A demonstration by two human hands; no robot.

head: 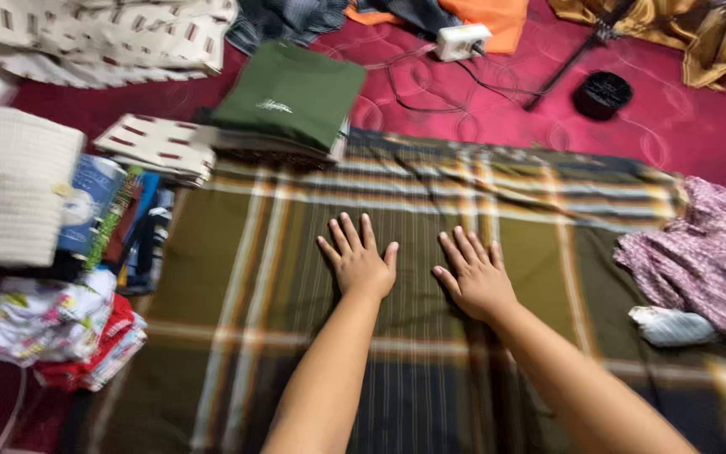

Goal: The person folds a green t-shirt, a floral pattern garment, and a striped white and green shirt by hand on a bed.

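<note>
I have both hands flat, fingers spread and grip released, on the plaid cloth [430, 202] spread over the red floor covering [497, 109]: left hand [360, 262] and right hand [474, 277] just beside each other at its centre. I judge this the smoothing step. The next move calls for pinching an edge; the folded green shirt [294, 91] touches the far edge.

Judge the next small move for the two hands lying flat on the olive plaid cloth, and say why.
Probably sweep both palms outward to smooth it. The left hand and right hand lie flat, fingers spread, side by side at the middle of the olive plaid cloth with cream and orange stripes, which is spread open and shows ripples near its far edge.
</note>
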